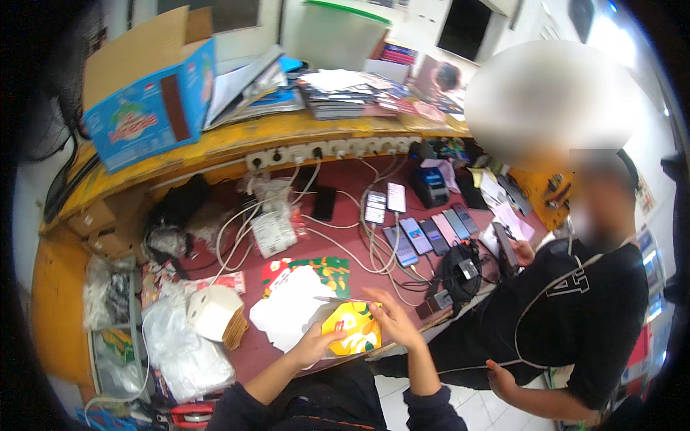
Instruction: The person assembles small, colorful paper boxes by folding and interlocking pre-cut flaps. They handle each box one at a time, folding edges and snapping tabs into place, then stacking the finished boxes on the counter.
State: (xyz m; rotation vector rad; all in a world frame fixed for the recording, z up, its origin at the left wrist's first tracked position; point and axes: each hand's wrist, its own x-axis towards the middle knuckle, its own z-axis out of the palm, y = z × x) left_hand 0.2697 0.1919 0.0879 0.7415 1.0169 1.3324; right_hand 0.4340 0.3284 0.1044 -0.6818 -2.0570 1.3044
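In my left hand point(314, 346) is a piece of yellow printed paper point(363, 332) with white and green shapes, gripped by its left edge. My right hand point(394, 320) is closed around scissors point(336, 299), whose thin blades point left above the paper; the handles are hidden by my fingers. Just left of the paper lies a white sheet point(284, 305) with a scalloped outline. Under its far edge shows a sheet with a green, red and yellow pattern point(327, 269).
Left are a stack of cream-and-brown paper pieces point(215, 314) and clear plastic bags point(183, 352). Several phones point(417, 237) with tangled white cables lie beyond, near a small dark printer point(431, 187). A person in black point(575, 316) stands at right, holding a phone point(505, 248).
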